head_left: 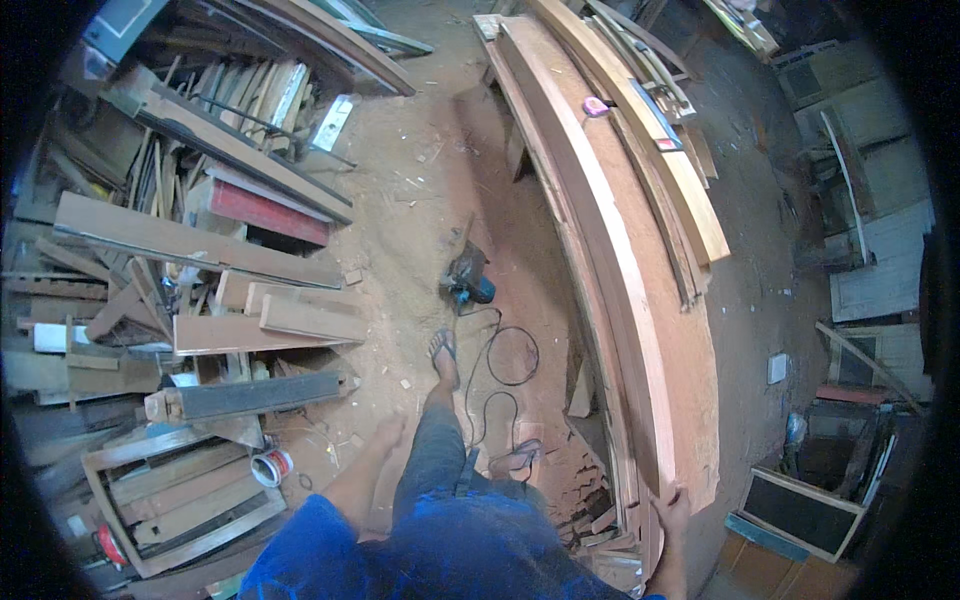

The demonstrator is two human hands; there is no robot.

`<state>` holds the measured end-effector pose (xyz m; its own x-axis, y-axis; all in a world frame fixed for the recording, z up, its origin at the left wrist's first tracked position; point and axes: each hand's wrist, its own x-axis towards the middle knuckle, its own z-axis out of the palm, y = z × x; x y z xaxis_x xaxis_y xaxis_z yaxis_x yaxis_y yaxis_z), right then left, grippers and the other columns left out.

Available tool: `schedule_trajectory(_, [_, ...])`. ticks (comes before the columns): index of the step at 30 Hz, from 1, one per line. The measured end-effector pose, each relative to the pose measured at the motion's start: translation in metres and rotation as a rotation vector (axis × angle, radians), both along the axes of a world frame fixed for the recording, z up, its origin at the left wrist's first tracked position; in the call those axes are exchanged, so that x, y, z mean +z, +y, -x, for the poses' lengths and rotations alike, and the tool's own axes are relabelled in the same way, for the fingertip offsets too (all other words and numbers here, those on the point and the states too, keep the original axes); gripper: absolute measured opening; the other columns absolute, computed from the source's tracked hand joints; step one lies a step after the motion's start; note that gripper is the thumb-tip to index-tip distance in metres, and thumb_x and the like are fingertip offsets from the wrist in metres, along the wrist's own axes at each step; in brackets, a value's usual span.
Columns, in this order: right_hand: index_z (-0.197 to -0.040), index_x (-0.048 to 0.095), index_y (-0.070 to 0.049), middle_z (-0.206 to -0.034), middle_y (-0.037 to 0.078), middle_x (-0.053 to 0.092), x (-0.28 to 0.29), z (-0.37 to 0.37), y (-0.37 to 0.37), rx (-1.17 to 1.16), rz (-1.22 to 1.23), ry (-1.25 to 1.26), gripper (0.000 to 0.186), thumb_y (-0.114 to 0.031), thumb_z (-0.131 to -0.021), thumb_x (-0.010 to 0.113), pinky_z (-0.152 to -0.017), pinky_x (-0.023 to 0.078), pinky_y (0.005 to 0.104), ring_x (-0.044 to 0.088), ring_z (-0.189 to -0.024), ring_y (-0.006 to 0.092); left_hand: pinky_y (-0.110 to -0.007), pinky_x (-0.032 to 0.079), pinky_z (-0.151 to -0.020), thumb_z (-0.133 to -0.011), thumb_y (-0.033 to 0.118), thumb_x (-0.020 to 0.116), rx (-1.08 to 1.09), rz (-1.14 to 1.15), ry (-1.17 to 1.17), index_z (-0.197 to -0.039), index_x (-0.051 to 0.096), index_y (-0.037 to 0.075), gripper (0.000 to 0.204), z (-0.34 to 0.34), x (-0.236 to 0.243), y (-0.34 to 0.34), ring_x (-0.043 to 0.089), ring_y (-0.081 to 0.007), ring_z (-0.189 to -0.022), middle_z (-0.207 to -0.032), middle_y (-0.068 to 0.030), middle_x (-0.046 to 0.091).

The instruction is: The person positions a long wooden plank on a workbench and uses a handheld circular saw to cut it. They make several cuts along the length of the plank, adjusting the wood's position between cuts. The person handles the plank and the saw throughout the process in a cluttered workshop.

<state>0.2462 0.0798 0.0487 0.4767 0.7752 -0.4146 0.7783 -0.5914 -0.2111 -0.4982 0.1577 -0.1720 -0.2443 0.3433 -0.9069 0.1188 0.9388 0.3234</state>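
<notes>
A long, pale, squared wooden beam (625, 270) lies lengthwise on a workbench (705, 400). My right hand (672, 512) is at the beam's near end, with its fingers curled over the edge there. My left hand (388, 436) hangs away from the bench, beside my leg; its fingers are blurred and I make out nothing in them. On the bench, to the right of the beam, are a pink tape measure (596, 106) and several thinner boards (690, 205).
A blue and black power tool (470, 280) rests on the dusty floor, its black cord (515, 380) looping near my feet. Stacked boards (200, 240) and a white bucket (270, 467) crowd the left. Framed panels (800, 510) lean at the right.
</notes>
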Motion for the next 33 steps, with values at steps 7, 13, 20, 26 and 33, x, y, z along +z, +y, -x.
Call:
schedule_trajectory(7, [-0.121,0.056,0.003,-0.093,0.025,0.071,-0.028,0.089,0.243,0.275,-0.058,0.046,0.078,-0.033,-0.066,0.098,-0.076,0.056,0.0479,0.071,-0.087,0.0387,-0.04,0.05,-0.108,-0.095,0.058,0.071,-0.313,-0.77,-0.13,-0.129,0.072,0.001,0.066,-0.139,0.022,0.27,0.068,-0.0333,-0.123,-0.137,-0.0205,0.069])
schedule_trajectory(13, [-0.13,0.053,0.0,-0.097,0.028,0.072,-0.041,0.104,0.24,0.325,-0.288,0.11,0.077,-0.023,-0.069,0.094,-0.082,0.057,0.0481,0.073,-0.094,0.0437,-0.046,0.022,-0.13,-0.076,0.061,0.088,-0.232,-0.649,-0.24,-0.166,0.0,-0.002,0.141,-0.391,0.147,0.419,0.024,-0.0419,-0.158,-0.17,-0.0326,0.018])
schedule_trajectory(20, [-0.13,0.053,-0.001,-0.097,0.03,0.071,-0.035,0.109,0.234,0.305,-0.174,0.129,0.074,-0.018,-0.07,0.091,-0.08,0.056,0.0524,0.071,-0.093,0.0494,-0.042,0.017,-0.132,-0.074,0.021,0.088,0.164,-0.925,0.115,-0.166,-0.011,0.002,0.136,-0.488,0.086,0.42,0.019,-0.0411,-0.16,-0.172,-0.0316,0.013])
schedule_trajectory(26, [-0.135,0.053,0.0,-0.103,0.03,0.072,-0.029,0.071,0.161,0.209,-0.219,0.156,0.079,-0.021,-0.069,0.09,-0.084,0.055,0.0551,0.069,-0.099,0.0497,-0.041,0.019,-0.131,-0.074,0.011,0.08,0.063,-0.816,0.013,-0.167,-0.007,0.003,0.127,-0.528,0.146,0.346,0.021,-0.0402,-0.16,-0.171,-0.0305,0.018])
schedule_trajectory(33, [-0.131,0.055,0.002,-0.103,0.031,0.071,-0.032,0.092,0.216,0.257,-0.175,0.082,0.075,-0.023,-0.07,0.091,-0.087,0.054,0.0563,0.067,-0.099,0.0522,-0.042,0.026,-0.129,-0.074,0.006,0.082,0.204,-0.907,-0.002,-0.167,-0.006,0.003,0.128,-0.506,0.12,0.399,0.028,-0.0387,-0.156,-0.168,-0.0303,0.024])
